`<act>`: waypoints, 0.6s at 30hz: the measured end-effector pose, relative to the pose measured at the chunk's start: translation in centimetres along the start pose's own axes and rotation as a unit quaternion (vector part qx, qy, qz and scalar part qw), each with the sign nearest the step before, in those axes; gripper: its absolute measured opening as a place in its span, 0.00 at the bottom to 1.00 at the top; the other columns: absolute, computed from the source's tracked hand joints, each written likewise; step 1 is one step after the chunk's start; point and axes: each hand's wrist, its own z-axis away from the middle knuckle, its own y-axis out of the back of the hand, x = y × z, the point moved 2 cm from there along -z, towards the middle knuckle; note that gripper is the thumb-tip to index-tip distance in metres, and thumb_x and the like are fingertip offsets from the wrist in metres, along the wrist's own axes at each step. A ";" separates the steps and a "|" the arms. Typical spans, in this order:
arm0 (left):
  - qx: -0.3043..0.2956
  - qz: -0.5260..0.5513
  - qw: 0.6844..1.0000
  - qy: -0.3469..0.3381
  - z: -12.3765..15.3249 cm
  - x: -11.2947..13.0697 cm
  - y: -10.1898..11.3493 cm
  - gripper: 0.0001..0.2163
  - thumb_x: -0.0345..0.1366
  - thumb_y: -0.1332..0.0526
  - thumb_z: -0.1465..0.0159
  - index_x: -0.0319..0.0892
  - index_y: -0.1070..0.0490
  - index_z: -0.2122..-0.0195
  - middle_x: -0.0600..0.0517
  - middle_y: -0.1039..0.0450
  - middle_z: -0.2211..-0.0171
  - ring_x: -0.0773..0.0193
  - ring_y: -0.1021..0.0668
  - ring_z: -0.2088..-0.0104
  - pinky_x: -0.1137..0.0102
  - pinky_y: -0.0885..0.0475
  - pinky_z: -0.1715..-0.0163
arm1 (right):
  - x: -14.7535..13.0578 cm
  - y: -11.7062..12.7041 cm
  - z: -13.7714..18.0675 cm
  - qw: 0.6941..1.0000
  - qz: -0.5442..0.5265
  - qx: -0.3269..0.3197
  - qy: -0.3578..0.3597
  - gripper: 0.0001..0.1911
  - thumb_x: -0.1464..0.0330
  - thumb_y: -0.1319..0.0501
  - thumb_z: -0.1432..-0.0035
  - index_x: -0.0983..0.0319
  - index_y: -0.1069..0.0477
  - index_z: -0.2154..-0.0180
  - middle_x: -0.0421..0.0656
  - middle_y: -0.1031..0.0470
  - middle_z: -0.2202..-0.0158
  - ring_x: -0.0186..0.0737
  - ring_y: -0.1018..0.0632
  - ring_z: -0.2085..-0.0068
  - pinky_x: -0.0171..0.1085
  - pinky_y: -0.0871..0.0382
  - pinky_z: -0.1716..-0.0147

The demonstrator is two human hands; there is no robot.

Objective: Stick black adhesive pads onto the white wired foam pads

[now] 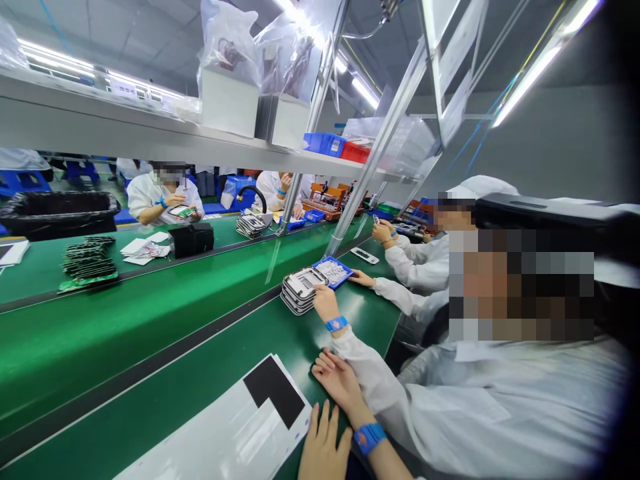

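Observation:
At the bottom edge, my left hand (325,443) lies flat with its fingers spread, beside the right edge of a glossy white sheet (200,433). A black piece (277,390) with a notched corner lies at that sheet's far end. My right hand (343,383), with a blue band (370,438) at the wrist, rests near the bench edge just beyond the left one. Its fingers are loosely bent and apart, and I see nothing held in them. A co-worker's hand (326,303) touches a stack of white-and-black frames (299,293) farther along the bench.
A blue tray (334,272) of small white parts stands behind the stack, near another person's hand (363,278). Co-workers in white sit close on my right. Stacked green circuit boards (89,260) lie across the green belt (150,327). A shelf (150,130) hangs above.

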 end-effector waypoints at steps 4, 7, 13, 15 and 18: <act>-0.009 0.043 0.999 0.009 0.7 0.7 1.5 0.28 0.43 0.46 0.35 0.34 0.42 0.37 0.30 0.55 0.33 0.38 0.54 0.33 0.42 0.54 0.36 | 0.0 -0.3 0.0 1.000 0.013 0.000 0.003 0.10 0.76 0.34 0.48 0.61 0.35 0.69 0.30 0.40 0.80 0.27 0.35 0.77 0.32 0.35 0.70; -0.011 0.058 0.998 0.012 1.1 0.9 2.3 0.30 0.42 0.45 0.37 0.32 0.44 0.36 0.29 0.56 0.33 0.38 0.55 0.33 0.42 0.57 0.36 | 0.2 -0.5 -0.1 0.999 0.032 0.003 0.007 0.11 0.75 0.32 0.51 0.61 0.33 0.69 0.30 0.39 0.80 0.26 0.35 0.77 0.30 0.34 0.70; -0.033 0.086 0.996 0.007 1.4 0.8 3.1 0.31 0.40 0.44 0.38 0.32 0.46 0.35 0.29 0.58 0.32 0.37 0.58 0.33 0.41 0.60 0.36 | -0.4 -1.9 0.5 0.988 0.148 0.008 -0.046 0.08 0.76 0.32 0.51 0.63 0.28 0.67 0.35 0.33 0.79 0.29 0.32 0.77 0.32 0.34 0.74; -0.037 0.096 0.995 0.005 1.4 0.7 3.2 0.31 0.40 0.44 0.38 0.33 0.46 0.35 0.30 0.60 0.32 0.37 0.59 0.33 0.39 0.60 0.36 | -1.8 -3.3 0.9 0.979 0.191 -0.003 -0.070 0.12 0.80 0.33 0.53 0.65 0.27 0.64 0.37 0.32 0.78 0.32 0.31 0.77 0.35 0.34 0.75; -0.038 0.097 0.995 -0.001 1.4 0.8 3.5 0.31 0.40 0.44 0.38 0.34 0.47 0.35 0.31 0.62 0.31 0.37 0.60 0.33 0.38 0.60 0.37 | -5.4 -6.0 0.6 0.977 0.207 -0.028 -0.037 0.21 0.83 0.34 0.56 0.64 0.27 0.58 0.36 0.33 0.76 0.33 0.31 0.76 0.36 0.34 0.75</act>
